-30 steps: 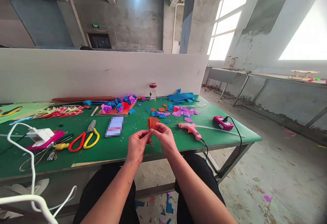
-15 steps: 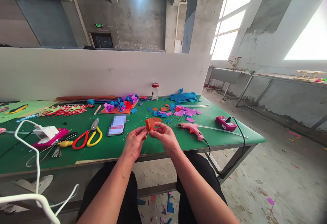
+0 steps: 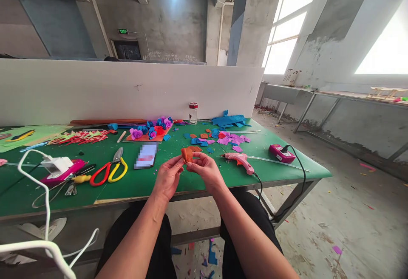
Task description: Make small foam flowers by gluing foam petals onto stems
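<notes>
Between my two hands, just above the table's near edge, is a small curled piece of orange crepe paper (image 3: 187, 155). My left hand (image 3: 168, 174) pinches its left side between thumb and fingers. On the other side, my right hand (image 3: 205, 169) grips it with the thumb in front and the fingers partly hidden behind. To the right of my hands lies a pink hot glue gun (image 3: 239, 160). Past them, blue, orange and purple paper pieces (image 3: 225, 140) are scattered over the table. A bunch of purple, blue and red paper flowers (image 3: 153, 129) rests farther back on the left.
On the green table (image 3: 188, 183), scissors (image 3: 111, 168) with red and yellow handles and a phone (image 3: 145, 156) lie to the left. A red-lidded jar (image 3: 193, 113) stands by the white partition (image 3: 134, 88). A pink power socket (image 3: 281, 153) with a black cord sits right.
Both hands stay in nearly the same place. The orange paper between the fingertips has shifted slightly and looks a little more curled.
</notes>
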`<state>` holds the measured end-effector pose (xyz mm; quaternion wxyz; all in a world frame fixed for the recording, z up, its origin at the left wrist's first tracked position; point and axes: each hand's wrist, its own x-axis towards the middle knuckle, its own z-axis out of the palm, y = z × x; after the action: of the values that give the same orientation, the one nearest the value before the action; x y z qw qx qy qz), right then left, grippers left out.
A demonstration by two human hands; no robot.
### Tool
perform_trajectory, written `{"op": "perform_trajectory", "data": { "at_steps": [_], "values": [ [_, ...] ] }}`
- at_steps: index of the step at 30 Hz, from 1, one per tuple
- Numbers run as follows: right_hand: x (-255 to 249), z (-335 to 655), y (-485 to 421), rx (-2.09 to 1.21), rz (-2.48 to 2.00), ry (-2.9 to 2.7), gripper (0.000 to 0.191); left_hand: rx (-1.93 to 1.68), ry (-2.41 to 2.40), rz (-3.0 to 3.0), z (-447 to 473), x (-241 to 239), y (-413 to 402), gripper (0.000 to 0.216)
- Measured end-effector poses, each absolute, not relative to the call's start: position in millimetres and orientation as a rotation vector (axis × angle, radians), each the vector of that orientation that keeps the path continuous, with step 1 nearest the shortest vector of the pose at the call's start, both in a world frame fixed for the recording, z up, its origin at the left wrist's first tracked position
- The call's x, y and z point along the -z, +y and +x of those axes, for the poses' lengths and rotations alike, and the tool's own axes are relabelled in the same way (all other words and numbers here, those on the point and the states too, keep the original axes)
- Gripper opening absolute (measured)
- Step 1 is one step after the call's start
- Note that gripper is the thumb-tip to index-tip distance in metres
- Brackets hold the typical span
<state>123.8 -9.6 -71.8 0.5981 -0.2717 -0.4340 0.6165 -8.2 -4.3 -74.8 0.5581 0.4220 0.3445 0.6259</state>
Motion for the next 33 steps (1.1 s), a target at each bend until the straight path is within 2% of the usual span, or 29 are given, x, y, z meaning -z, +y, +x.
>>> {"op": "perform_trajectory", "data": {
  "at_steps": [9, 18, 33],
  "values": [
    [71.9, 125.6, -10.5, -1.415, -0.618, -1.025, 0.047, -1.478, 0.72, 0.982, -7.2, 72.3, -8.6, 0.04],
    [72.9, 124.9, -9.7, -1.423, -0.622, -0.955, 0.051, -1.435, 0.82, 0.972, -6.6, 75.5, -5.7, 0.031],
    [75.5, 121.9, -10.5, -1.444, -0.616, -0.917, 0.048, -1.461, 0.843, 0.854, -2.9, 78.2, -4.7, 0.031]
  ]
}}
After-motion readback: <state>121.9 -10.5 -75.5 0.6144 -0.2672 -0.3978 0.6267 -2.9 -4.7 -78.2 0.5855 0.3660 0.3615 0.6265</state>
